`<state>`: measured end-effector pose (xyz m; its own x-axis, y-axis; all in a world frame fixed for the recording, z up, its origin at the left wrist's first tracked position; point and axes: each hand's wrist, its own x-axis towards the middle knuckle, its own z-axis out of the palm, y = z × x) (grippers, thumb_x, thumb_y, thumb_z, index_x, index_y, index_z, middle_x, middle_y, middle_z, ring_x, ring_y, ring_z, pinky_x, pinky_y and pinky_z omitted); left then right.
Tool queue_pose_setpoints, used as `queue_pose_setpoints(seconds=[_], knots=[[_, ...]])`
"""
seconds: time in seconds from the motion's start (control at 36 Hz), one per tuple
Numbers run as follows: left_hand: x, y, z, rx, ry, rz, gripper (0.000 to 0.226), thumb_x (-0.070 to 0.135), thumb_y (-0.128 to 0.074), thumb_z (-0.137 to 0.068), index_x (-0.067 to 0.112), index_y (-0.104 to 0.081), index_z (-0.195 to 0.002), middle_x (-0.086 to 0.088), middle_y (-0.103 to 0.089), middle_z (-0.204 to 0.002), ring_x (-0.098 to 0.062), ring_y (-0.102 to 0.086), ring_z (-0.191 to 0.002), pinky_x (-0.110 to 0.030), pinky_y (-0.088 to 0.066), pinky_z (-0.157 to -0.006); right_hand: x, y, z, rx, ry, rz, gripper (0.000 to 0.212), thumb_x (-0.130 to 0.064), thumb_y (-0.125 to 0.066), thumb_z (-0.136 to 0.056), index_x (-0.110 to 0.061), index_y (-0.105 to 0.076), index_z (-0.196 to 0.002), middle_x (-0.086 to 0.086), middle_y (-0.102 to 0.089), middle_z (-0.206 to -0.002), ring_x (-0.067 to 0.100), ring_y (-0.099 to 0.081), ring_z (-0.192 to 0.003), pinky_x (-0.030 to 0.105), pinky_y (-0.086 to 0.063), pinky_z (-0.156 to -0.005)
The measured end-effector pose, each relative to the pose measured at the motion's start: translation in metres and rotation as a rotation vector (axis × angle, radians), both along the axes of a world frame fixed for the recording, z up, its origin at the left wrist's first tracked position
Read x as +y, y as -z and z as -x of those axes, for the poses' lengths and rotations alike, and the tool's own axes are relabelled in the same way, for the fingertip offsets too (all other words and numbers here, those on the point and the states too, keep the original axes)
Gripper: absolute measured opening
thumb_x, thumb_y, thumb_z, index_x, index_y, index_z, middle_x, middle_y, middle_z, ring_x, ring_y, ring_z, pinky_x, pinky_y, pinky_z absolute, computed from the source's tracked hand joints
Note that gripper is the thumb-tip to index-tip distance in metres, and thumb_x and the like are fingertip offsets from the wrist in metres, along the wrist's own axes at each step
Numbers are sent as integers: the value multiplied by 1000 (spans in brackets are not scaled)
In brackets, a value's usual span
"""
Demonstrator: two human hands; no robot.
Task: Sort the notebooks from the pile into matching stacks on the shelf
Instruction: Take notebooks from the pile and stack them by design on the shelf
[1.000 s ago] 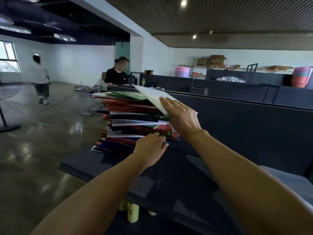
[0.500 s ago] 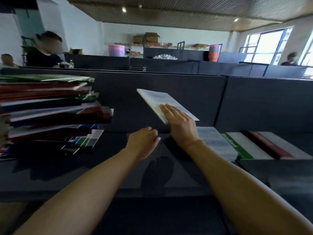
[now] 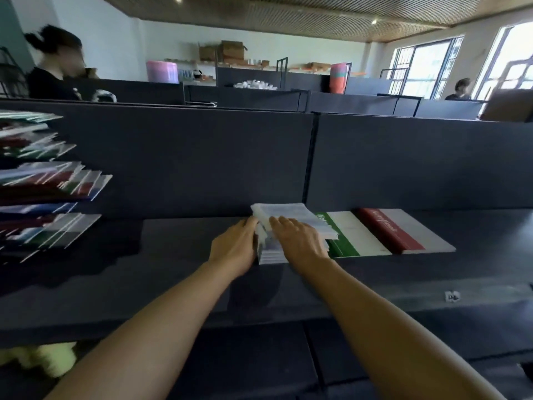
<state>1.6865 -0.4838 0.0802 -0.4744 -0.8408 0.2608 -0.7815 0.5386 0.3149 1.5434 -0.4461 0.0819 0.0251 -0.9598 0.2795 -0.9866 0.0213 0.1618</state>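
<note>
A tall mixed pile of notebooks (image 3: 49, 192) stands at the left on the dark shelf (image 3: 178, 264). A stack of pale grey-white notebooks (image 3: 291, 217) lies mid-shelf against the back panel. My right hand (image 3: 300, 241) lies on top of it, holding the top white notebook, which sits slightly askew. My left hand (image 3: 236, 246) touches the stack's left side with relaxed fingers. Right of it lie a green-and-white notebook (image 3: 354, 235) and a red-and-white notebook (image 3: 403, 229).
A dark partition panel (image 3: 202, 157) rises behind the shelf. A person in black (image 3: 52, 70) sits beyond it at far left, another person (image 3: 460, 88) far right by the windows. A small white tag (image 3: 452, 296) lies on the shelf's front right.
My right hand carried the white notebook from the pile rightward and down onto the white stack. My left hand left the pile and moved to the stack's left side. The view swung right.
</note>
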Motion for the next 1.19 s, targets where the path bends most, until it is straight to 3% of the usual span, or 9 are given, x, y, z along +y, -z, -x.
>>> queue_pose_setpoints(seconds=[0.14,0.22,0.36,0.47,0.58,0.69,0.92,1.08,1.19], knots=[[1,11,8,68,-81,-113,33,22,-40,-98,22,-37,-130,-1,-51,-126,-23,-55,-104,-40,-47,-78,-1,17,3,-185,-159,-160,51,-42,-50,-94,-20,-39,-138,4,-44,-141,24,-42,-127,38,-37,-99],[-5,16,9,109,-92,-101,27,28,-38,-99,21,-40,-125,-3,-51,-126,-25,-55,-104,-38,-44,-74,3,9,13,-326,-110,-134,57,-57,-36,-95,-27,-35,-144,2,-42,-146,24,-41,-131,39,-35,-103],[-10,17,8,171,-10,-202,61,57,-29,-97,24,-24,-149,-4,-39,-146,-23,-48,-125,-41,-45,-94,11,-7,45,-554,196,202,38,-37,-22,-104,-19,-52,-119,11,-64,-109,27,-57,-85,32,-40,-67],[-6,12,12,180,79,-335,92,67,-47,-86,23,-3,-154,0,-15,-160,-22,-27,-143,-40,-33,-109,15,0,61,-567,261,170,31,-32,-22,-103,-18,-48,-93,10,-63,-100,25,-49,-75,33,-37,-65],[-9,14,17,194,122,-377,110,57,-70,-77,20,1,-154,2,-13,-160,-19,-24,-144,-35,-31,-109,15,9,62,-520,237,88,40,-42,-32,-101,-21,-52,-129,9,-59,-124,28,-57,-104,38,-49,-81],[-21,20,20,133,154,-335,108,53,-72,-78,21,-3,-155,2,-14,-160,-20,-27,-143,-34,-33,-109,12,20,63,-449,226,4,55,-49,-40,-97,-18,-37,-143,4,-41,-145,26,-42,-129,38,-42,-98],[-38,25,27,43,206,-317,87,53,-65,-84,19,-21,-151,7,-19,-156,-18,-37,-135,-30,-38,-102,2,25,62,-575,305,-87,58,-42,-37,-99,-14,-25,-148,9,-34,-150,31,-35,-134,41,-36,-105],[-42,20,30,-16,223,-360,90,54,-61,-86,19,-12,-153,6,-7,-159,-18,-26,-142,-31,-31,-109,1,21,63,-473,334,-115,59,-46,-35,-99,-16,-24,-149,9,-37,-149,30,-37,-133,42,-34,-105],[-39,14,24,-31,203,-316,84,59,-57,-86,20,-21,-151,5,-18,-157,-17,-31,-138,-35,-35,-108,-3,14,61,-337,322,-36,58,-49,-35,-97,-18,-29,-146,6,-28,-153,29,-29,-136,43,-27,-108]])
